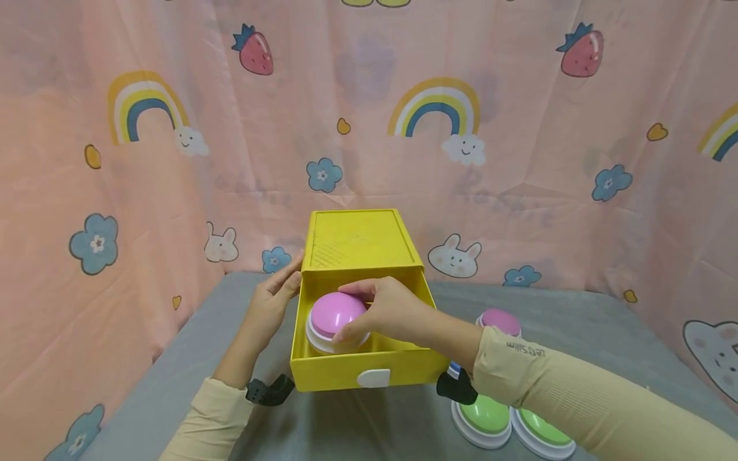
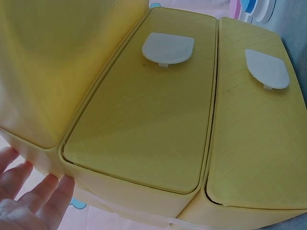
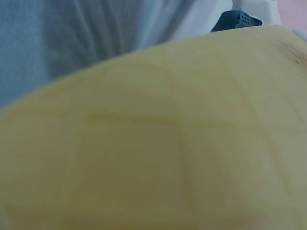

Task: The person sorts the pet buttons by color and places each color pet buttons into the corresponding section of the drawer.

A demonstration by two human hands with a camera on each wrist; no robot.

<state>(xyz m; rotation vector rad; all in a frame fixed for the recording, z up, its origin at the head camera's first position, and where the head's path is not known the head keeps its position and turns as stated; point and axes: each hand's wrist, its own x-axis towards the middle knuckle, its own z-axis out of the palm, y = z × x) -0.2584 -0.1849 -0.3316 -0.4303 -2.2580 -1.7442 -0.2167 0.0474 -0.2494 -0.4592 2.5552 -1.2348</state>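
Note:
A yellow drawer cabinet (image 1: 363,238) stands on the grey cloth with its top drawer (image 1: 323,373) pulled out. Inside that drawer, toward its left, is a pink dome button with a white base (image 1: 334,312). My right hand (image 1: 398,310) grips this button between thumb and fingers from its right side. My left hand (image 1: 270,312) rests on the cabinet's left side, fingers extended; in the left wrist view those fingers (image 2: 57,196) touch the side edge. Below the open drawer, the left wrist view has two closed drawers with white handles (image 2: 168,48). The right wrist view is mostly filled by a blurred yellow surface.
To the right of the cabinet, two green dome buttons (image 1: 484,415) lie on the grey cloth (image 1: 605,358). Another pink button (image 1: 500,321) sits farther back, partly behind my right forearm. A pink printed curtain (image 1: 369,141) hangs behind the cabinet.

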